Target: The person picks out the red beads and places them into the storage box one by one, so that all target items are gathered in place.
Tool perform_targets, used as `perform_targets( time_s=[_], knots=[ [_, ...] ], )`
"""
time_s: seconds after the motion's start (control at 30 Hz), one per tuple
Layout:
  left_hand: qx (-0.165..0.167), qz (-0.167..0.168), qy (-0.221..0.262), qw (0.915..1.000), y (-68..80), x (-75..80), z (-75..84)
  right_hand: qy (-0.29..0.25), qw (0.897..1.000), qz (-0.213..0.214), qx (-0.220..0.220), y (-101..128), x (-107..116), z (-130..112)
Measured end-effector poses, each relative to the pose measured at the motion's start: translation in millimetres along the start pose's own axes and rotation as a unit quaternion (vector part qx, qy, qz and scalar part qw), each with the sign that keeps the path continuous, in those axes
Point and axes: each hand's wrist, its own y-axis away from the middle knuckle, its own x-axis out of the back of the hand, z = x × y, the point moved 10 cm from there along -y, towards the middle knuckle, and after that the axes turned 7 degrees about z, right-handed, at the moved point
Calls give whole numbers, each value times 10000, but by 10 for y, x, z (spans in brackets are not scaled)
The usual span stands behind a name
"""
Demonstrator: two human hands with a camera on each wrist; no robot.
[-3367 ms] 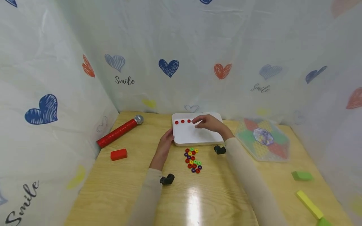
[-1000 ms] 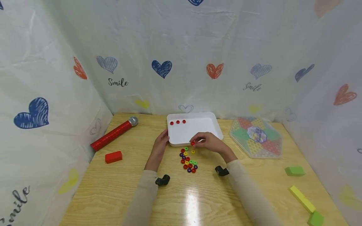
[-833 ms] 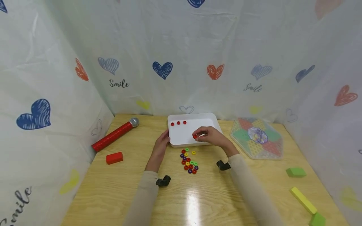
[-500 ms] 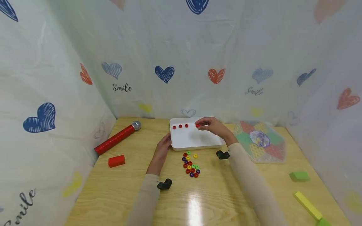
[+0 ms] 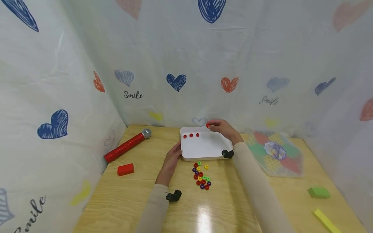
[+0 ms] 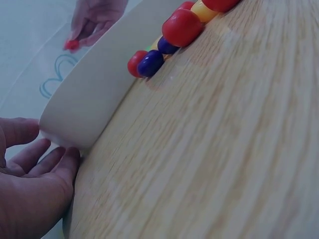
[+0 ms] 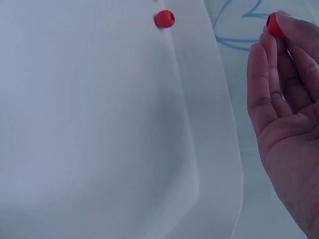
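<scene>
Wooden table (image 5: 116, 194), tray (image 5: 204, 150) with three red beads (image 5: 191, 135)

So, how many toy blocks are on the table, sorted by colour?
Red block: 1
Green block: 1
Yellow block: 1
Total: 3

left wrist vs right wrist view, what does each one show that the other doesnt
Only the left wrist view shows the left hand touching a corner of the white tray from outside, the wooden table, and the loose beads beside the tray.

Only the right wrist view shows the tray's inside, with one red bead lying in it.

Both show the right hand pinching a red bead at its fingertips, beyond the tray's rim.
</scene>
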Motion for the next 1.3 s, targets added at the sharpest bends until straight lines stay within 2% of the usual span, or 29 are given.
perform_targets(
  time_s=[0.17,0.43,0.67,0.97,1.3],
  knots=[
    [43,-8,-45,10000,17,-3,-12,-319,9990,-153,-279,-106,-10,124],
    [-36,-57,-80,9999,30,-18,1,-177,9974,-599,-357,-244,-164,273],
    [-3,-76,-58,10000,11,-7,-33,185,9971,-597,-438,-265,-249,397],
    [24,-113,-152,9998,40,-10,-71,542,9969,-522,-228,-318,-277,542],
    [16,-60,-130,9999,22,0,-45,1168,9919,-440,-228,-351,-283,539]
  ],
)
